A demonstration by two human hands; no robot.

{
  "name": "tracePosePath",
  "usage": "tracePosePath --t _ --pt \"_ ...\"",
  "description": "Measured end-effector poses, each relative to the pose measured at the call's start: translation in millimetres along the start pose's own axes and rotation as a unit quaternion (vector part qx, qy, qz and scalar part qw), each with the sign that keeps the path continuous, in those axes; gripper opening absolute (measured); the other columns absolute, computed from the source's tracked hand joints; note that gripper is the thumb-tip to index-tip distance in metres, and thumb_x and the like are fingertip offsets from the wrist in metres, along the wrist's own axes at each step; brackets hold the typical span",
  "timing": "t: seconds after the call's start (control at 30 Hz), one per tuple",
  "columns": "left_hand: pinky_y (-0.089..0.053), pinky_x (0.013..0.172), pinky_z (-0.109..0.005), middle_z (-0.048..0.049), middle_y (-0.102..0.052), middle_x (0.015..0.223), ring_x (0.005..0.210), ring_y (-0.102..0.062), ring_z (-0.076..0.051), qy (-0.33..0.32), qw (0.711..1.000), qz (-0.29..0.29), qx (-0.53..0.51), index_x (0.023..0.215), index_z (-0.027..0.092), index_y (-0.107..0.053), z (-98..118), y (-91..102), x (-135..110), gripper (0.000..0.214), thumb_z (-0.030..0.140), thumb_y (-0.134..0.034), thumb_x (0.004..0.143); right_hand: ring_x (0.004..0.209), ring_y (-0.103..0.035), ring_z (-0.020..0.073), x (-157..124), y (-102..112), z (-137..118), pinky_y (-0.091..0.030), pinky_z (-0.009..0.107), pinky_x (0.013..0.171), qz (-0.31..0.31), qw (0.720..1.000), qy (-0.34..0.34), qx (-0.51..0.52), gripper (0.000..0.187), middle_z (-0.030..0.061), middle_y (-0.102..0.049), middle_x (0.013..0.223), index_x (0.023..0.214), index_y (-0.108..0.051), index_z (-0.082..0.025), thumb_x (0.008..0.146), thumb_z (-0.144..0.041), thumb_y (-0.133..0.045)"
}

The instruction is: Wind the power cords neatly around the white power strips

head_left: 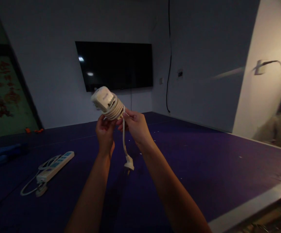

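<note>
Above the purple table I hold up a white power strip [103, 98] with its cord [115, 109] wound round it in several tight loops. My left hand [105, 131] grips the bundle from below, at the coils. At the right end of the coils, my right hand [135, 125] closes its thumb and fingers on the cord. From there the loose end hangs down to a white plug [129, 163] with its prongs pointing down. The far side of the strip and some fingertips are hidden.
On the purple table [203, 161] at left lies a second power strip [57, 166] with blue sockets and a loose cord. Blue cloth [3, 154] and small orange things [28, 130] lie farther left. A television [117, 66] hangs on the back wall; a black cable [169, 61] dangles at right.
</note>
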State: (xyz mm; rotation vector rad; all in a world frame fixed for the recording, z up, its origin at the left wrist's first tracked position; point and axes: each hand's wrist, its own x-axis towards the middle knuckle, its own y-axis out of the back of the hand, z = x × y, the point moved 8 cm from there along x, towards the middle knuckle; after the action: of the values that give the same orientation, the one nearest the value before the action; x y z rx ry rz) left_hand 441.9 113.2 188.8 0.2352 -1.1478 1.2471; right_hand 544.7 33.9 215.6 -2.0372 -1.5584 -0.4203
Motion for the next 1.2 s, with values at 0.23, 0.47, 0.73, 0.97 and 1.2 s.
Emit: tracePosePath --t 0.23,0.47,0.73,0.97,1.2 --pt "-0.051 0.086 -0.033 -0.0083 -0.07 0.101 0.096 -0.066 -0.02 -0.017 0.999 -0.029 0.012 0.097 0.02 -0.066 10.9 -15.9 -7.0 0.037 0.04 -0.076 0.067 0.037 -0.05 0.0063 -3.4 4.3 -8.2 -0.042 0.016 0.04 -0.01 0.999 0.025 -0.03 0.026 -0.0039 -0.059 0.051 0.108 -0.064 -0.015 0.091 -0.012 -0.046" --pt "-0.051 0.083 -0.029 -0.0041 -0.066 0.101 0.095 -0.064 -0.016 -0.047 0.999 -0.004 0.021 0.097 0.023 -0.057 13.5 -10.5 -6.3 0.042 0.037 -0.078 0.064 0.035 -0.05 0.0058 2.5 5.3 -0.6 -0.041 0.015 0.04 -0.017 0.998 0.023 -0.053 0.026 -0.0036 -0.058 0.049 0.1 -0.065 -0.013 0.092 -0.01 -0.041" --pt "-0.05 0.085 -0.029 -0.0047 -0.064 0.106 0.099 -0.062 -0.016 -0.029 0.999 -0.016 0.021 0.106 0.027 -0.047 -2.1 -13.0 -9.8 0.048 0.044 -0.073 0.07 0.034 -0.048 0.0063 2.6 6.9 3.6 -0.038 0.016 0.038 -0.005 0.999 -0.028 -0.029 0.027 -0.0022 -0.06 0.049 0.096 -0.066 -0.012 0.091 -0.009 -0.04" --pt "-0.052 0.077 -0.028 -0.0046 -0.062 0.106 0.094 -0.062 -0.015 -0.047 0.998 -0.015 0.026 0.11 0.03 -0.048 -2.0 -10.3 -10.7 0.049 0.058 -0.064 0.074 0.033 -0.047 0.0065 0.3 0.7 11.5 -0.038 0.016 0.037 0.001 0.996 -0.086 0.006 0.029 -0.0001 -0.061 0.048 0.087 -0.066 -0.009 0.091 -0.007 -0.038" --pt "-0.052 0.065 -0.021 -0.0016 -0.061 0.103 0.084 -0.063 -0.011 0.002 1.0 0.0 0.015 0.115 0.035 -0.045 -4.5 -7.5 -9.6 0.049 0.062 -0.059 0.076 0.031 -0.045 0.0054 -2.4 -8.3 17.7 -0.037 0.014 0.036 -0.008 0.992 -0.119 0.036 0.029 -0.0038 -0.056 0.042 0.079 -0.062 -0.01 0.092 -0.003 -0.037"
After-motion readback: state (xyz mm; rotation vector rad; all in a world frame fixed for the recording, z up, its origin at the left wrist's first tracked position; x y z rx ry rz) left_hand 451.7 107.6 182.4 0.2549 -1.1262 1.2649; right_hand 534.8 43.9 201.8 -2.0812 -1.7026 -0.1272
